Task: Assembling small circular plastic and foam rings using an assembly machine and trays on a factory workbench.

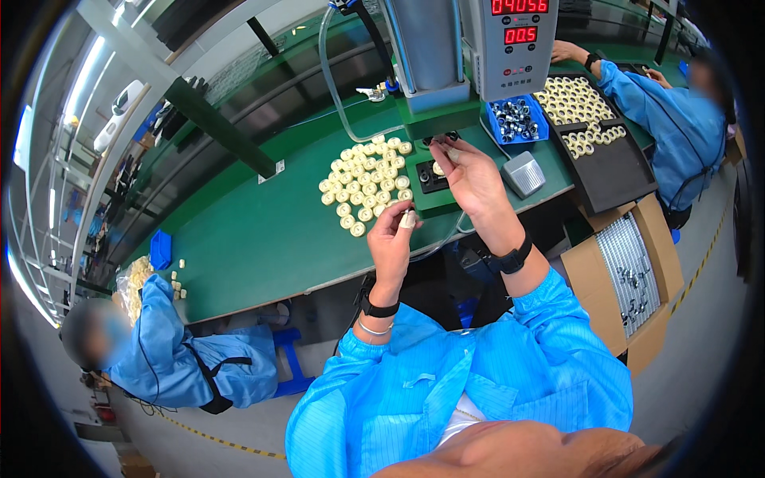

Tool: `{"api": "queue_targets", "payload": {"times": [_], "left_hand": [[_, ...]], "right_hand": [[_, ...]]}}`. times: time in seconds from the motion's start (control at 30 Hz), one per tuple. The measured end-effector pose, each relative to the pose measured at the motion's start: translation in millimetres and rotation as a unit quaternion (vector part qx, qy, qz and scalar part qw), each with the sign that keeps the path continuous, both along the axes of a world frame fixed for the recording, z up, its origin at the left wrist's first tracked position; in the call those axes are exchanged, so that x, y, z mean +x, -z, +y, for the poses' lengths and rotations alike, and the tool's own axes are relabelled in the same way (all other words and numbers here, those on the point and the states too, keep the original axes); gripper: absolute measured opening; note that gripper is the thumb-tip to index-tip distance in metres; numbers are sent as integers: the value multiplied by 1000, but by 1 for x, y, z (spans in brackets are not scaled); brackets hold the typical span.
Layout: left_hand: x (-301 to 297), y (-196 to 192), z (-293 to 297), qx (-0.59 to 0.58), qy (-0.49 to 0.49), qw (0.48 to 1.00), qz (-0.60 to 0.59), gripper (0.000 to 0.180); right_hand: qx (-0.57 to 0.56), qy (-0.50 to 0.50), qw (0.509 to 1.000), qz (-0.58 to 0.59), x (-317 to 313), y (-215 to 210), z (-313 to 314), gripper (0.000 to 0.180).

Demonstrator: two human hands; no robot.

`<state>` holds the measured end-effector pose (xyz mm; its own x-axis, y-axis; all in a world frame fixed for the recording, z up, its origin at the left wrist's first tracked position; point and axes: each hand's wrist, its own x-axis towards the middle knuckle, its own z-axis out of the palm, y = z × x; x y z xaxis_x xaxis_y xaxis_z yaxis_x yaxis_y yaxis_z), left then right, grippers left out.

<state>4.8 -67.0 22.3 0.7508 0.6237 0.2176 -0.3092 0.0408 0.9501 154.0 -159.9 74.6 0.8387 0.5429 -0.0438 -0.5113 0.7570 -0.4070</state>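
My left hand [389, 245] is at the front edge of the bench, thumb and fingers pinched together with a tape-like wrap on one digit. A small dark bit shows at its fingertips, too small to name. Beside it lies a loose group of cream round plastic parts [362, 182]. My right hand [476, 182] reaches under the press [430, 64], its fingers bent together near the dark tooling; what they hold, if anything, is hidden. Just left of that hand, a black fixture block [429, 180] sits on the green press base, partly covered by the hand, with a cream part showing.
A control box [510, 64] with red digits hangs beside the press. Right of it stand a blue bin [518, 119] of metal parts, a grey box-shaped device [523, 174] and a black tray [613, 175] with cream rings. An open carton [657, 275] is lower right. Co-workers sit on both sides.
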Motion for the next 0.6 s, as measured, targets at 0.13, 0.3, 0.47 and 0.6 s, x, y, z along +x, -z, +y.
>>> {"api": "queue_targets", "payload": {"times": [0.13, 0.3, 0.47, 0.6], "left_hand": [[-3, 2, -2, 9, 13, 1000, -5, 23], [11, 0, -16, 19, 44, 999, -22, 24], [22, -5, -28, -74, 89, 992, -48, 30], [35, 5, -46, -107, 123, 986, -42, 32]], "right_hand": [[-24, -50, 995, -81, -2, -8, -15, 38], [-87, -52, 968, -230, -1, -3, -32, 65], [-463, -3, 698, -547, -22, 1, -79, 54], [-444, 158, 591, -655, -39, 28, -81, 39]]}}
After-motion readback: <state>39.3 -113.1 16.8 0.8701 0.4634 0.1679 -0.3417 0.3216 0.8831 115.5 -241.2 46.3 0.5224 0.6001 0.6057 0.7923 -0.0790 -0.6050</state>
